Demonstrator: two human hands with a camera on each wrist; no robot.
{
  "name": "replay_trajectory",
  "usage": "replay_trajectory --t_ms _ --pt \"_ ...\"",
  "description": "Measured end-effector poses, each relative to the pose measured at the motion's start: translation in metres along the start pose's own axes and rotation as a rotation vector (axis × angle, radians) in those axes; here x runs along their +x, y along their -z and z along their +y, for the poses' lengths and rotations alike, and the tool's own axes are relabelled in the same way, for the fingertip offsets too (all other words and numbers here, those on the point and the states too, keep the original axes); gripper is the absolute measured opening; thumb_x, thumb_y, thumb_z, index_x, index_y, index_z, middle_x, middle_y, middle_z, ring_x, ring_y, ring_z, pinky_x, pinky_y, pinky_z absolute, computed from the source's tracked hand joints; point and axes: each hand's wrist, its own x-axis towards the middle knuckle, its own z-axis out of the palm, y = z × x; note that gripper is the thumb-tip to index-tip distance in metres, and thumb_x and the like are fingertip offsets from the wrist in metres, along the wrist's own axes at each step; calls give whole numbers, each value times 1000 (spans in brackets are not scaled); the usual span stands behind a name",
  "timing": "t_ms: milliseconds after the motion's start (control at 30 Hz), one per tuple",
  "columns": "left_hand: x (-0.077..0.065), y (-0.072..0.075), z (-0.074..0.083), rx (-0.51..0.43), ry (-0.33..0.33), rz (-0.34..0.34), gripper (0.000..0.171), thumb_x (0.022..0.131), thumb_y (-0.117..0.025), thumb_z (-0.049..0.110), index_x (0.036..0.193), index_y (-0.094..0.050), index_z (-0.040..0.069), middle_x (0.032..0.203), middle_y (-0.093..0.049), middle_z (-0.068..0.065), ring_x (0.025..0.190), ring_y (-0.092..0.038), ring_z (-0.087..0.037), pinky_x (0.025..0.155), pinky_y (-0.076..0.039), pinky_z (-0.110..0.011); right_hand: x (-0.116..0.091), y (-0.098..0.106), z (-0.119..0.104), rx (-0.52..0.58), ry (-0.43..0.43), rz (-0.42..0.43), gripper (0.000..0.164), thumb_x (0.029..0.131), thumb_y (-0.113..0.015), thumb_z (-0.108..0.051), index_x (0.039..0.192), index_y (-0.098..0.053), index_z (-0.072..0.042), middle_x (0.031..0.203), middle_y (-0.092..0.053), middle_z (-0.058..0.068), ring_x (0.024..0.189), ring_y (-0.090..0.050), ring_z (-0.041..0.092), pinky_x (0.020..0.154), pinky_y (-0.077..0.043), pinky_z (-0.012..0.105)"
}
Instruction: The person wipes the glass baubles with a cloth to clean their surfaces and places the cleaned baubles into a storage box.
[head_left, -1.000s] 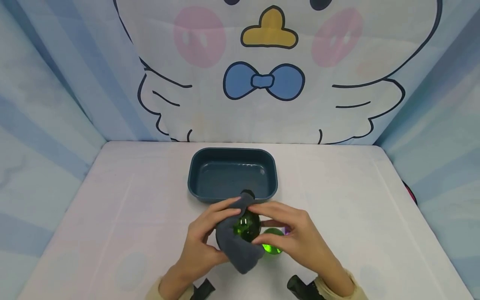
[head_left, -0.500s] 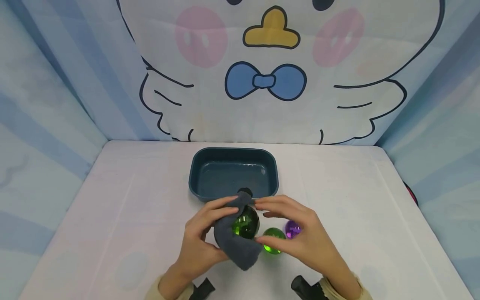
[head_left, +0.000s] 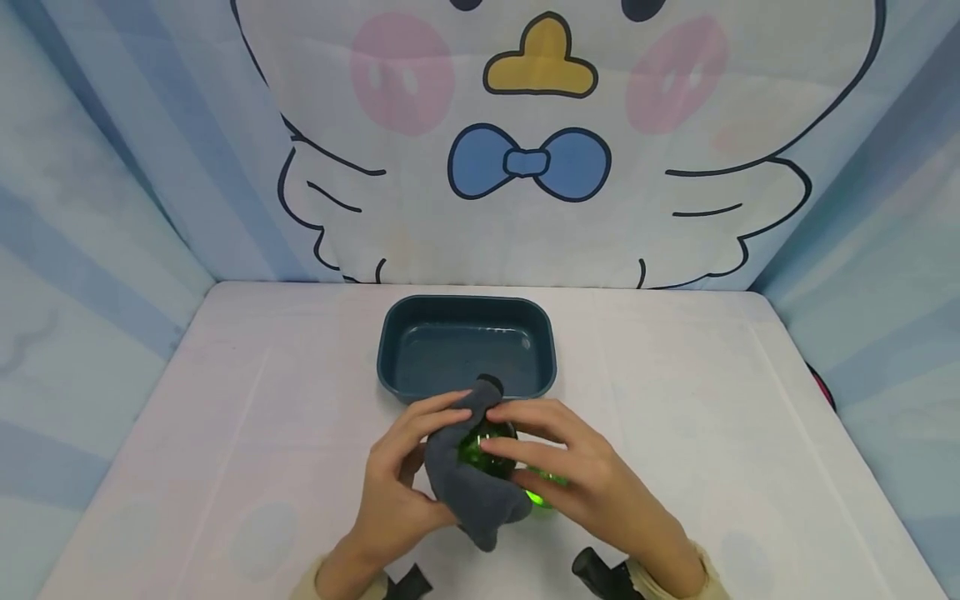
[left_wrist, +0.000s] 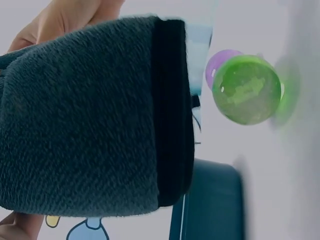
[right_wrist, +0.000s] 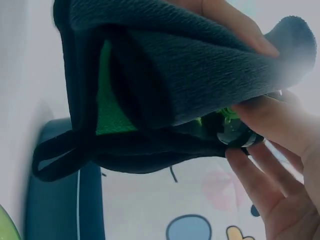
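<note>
A fuzzy dark grey cloth (head_left: 472, 500) with a dark edge band is wrapped partly round a dark green see-through ball (head_left: 480, 454). From the left side my left hand (head_left: 397, 483) grips cloth and ball, fingers above and thumb below. My right hand (head_left: 577, 458) has its fingers curled over the ball's right side, thumb lower down. In the right wrist view the cloth (right_wrist: 215, 70) hangs in folds, with a loop at one corner. A lighter green ball (left_wrist: 247, 90) lies on the table, with a purple ball (left_wrist: 218, 64) behind it. The right hand hides the purple ball from the head view.
A dark teal rectangular tray (head_left: 465, 354) stands just beyond the hands, its front rim partly behind the cloth. The table (head_left: 262, 417) is covered in white. A printed cartoon curtain (head_left: 525, 233) rises at the back edge, with blue curtains on both sides.
The right hand drew slightly away from the ball, then moved back left, its fingers now laid over the ball. It covers the purple ball again. The cloth's lower corner shifted a little.
</note>
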Motion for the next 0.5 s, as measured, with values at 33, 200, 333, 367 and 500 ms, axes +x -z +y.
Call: replay_trajectory --t_ms 33,200,333,367,500 --pt "0 0 1 1 5 -6 72 65 -90 -5 130 -58 -1 137 -54 -21 128 -55 -27 99 -54 -32 -1 0 0 11 -33 -2 37 96 -64 -22 130 -64 -7 135 -56 14 125 -53 25 100 -50 21" --pt "0 -1 2 16 22 -47 76 64 -88 -8 133 -56 1 141 -51 -20 130 -52 -27 102 -52 -32 -3 -1 -3 194 -314 14 51 87 -75 -12 135 -59 -6 129 -62 12 114 -64 18 84 -60 27" --pt "0 -1 1 28 12 -45 75 64 -90 -6 132 -58 3 140 -52 -20 129 -53 -28 104 -51 -32 -2 -3 -5 269 -462 32 52 86 -75 -6 136 -59 -6 125 -66 11 106 -68 16 77 -62 32" --pt "0 -1 1 29 3 -41 75 64 -90 -6 132 -58 2 139 -53 -20 129 -53 -28 104 -51 -32 -2 -3 -5 268 -470 35 52 86 -75 -6 135 -60 -7 125 -66 11 106 -68 17 77 -62 32" --pt "0 -2 0 35 -17 -19 73 64 -90 -5 130 -59 2 138 -54 -21 128 -55 -28 102 -52 -31 -1 -2 -7 252 -454 35 55 83 -78 -5 135 -60 -7 127 -66 8 108 -67 17 78 -62 31"
